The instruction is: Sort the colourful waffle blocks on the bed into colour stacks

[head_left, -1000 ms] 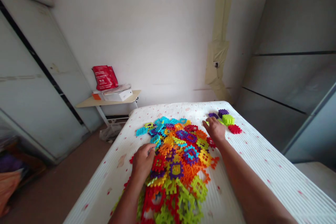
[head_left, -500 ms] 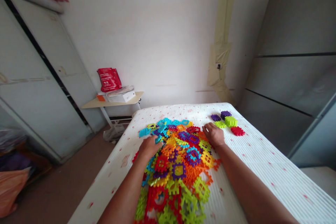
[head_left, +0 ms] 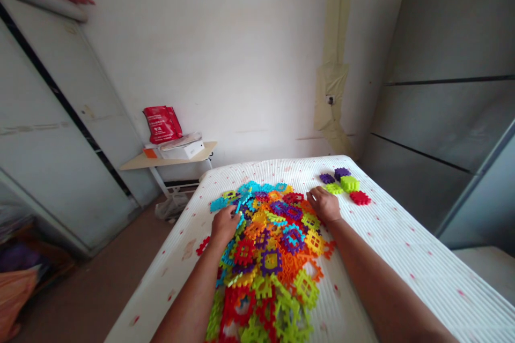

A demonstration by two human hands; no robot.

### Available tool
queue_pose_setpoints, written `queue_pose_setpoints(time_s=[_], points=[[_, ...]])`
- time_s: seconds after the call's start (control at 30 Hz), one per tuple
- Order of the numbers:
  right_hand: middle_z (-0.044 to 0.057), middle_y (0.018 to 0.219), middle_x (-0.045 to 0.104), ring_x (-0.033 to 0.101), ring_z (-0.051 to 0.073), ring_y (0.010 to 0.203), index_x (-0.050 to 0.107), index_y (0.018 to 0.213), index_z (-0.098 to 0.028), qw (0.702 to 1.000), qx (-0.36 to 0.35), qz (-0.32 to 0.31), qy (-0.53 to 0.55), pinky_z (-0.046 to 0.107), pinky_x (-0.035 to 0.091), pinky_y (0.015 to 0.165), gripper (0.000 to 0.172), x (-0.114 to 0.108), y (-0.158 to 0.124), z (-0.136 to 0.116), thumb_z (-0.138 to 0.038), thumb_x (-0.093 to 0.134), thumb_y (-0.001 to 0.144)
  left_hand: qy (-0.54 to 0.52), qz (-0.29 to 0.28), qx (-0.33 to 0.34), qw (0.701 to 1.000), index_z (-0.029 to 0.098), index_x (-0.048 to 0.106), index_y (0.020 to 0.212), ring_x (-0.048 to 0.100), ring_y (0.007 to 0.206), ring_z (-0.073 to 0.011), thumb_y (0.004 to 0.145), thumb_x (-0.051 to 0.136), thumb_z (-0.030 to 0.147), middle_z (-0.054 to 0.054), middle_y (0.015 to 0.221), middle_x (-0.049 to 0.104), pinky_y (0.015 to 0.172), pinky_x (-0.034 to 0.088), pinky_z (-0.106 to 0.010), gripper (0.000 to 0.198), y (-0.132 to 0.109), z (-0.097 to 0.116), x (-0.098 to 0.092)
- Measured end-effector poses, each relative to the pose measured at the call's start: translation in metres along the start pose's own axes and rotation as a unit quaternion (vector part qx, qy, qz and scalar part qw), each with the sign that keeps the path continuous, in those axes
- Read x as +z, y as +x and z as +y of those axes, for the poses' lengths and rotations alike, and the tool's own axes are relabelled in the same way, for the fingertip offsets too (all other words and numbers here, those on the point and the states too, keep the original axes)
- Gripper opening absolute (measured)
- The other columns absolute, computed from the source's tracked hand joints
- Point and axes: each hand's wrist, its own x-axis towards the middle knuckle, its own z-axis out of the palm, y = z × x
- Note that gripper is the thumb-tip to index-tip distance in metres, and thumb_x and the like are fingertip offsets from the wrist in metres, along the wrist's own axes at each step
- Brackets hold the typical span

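Note:
A heap of colourful interlocking plastic tiles (head_left: 270, 261) with toothed edges covers the middle of the bed. At the heap's far left side, my left hand (head_left: 225, 224) is closed on a light blue tile (head_left: 243, 202), which stands tilted up from its fingertips. The lower part of that tile is hidden by the fingers and heap. My right hand (head_left: 325, 204) rests at the heap's right edge, beside red and orange tiles, its fingers bent and slightly apart. I see nothing held in it.
Right of my right hand lie a lime green block (head_left: 350, 184), a red tile (head_left: 360, 198) and purple pieces (head_left: 341, 173) on the white bed cover (head_left: 386, 246). A small table (head_left: 169, 161) with a red bag (head_left: 162, 124) stands beyond the left edge. Cabinets flank both sides.
My left hand has drawn slightly left, and the light blue tile now stands up more from its fingers. A red tile left of that forearm shows more. My right hand stays at the heap's edge.

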Motion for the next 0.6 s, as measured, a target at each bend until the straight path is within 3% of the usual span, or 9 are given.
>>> queue_pose_setpoints(time_s=[0.23, 0.4, 0.6], points=[[0.006, 0.082, 0.063, 0.057, 0.013, 0.074, 0.062, 0.078, -0.017, 1.000, 0.000, -0.009, -0.001, 0.024, 0.028, 0.059, 0.036, 0.000, 0.000, 0.001, -0.032, 0.033, 0.092, -0.033, 0.027, -0.001, 0.999, 0.017, 0.056, 0.117, 0.061, 0.092, -0.0188, 0.072, 0.051, 0.012, -0.008, 0.105, 0.066, 0.081, 0.045, -0.028, 0.045, -0.002, 0.003, -0.004], [0.006, 0.082, 0.063, 0.056, 0.013, 0.074, 0.063, 0.079, -0.017, 1.000, 0.003, -0.015, 0.000, 0.024, 0.028, 0.059, 0.036, -0.002, 0.000, 0.000, -0.032, 0.033, 0.092, -0.076, -0.005, 0.026, 0.997, 0.019, 0.052, 0.122, 0.063, 0.081, -0.0159, 0.067, 0.054, 0.011, -0.005, 0.102, 0.066, 0.074, 0.048, -0.026, 0.056, -0.005, -0.001, -0.001], [0.005, 0.081, 0.063, 0.056, 0.013, 0.073, 0.062, 0.078, -0.017, 1.000, -0.003, -0.003, 0.003, 0.024, 0.028, 0.059, 0.035, 0.002, 0.000, 0.001, -0.033, 0.034, 0.092, -0.136, -0.018, 0.048, 0.989, 0.021, 0.042, 0.131, 0.060, 0.068, -0.0092, 0.062, 0.053, 0.006, -0.009, 0.122, 0.055, 0.068, 0.049, -0.023, 0.072, -0.005, -0.009, 0.005]])
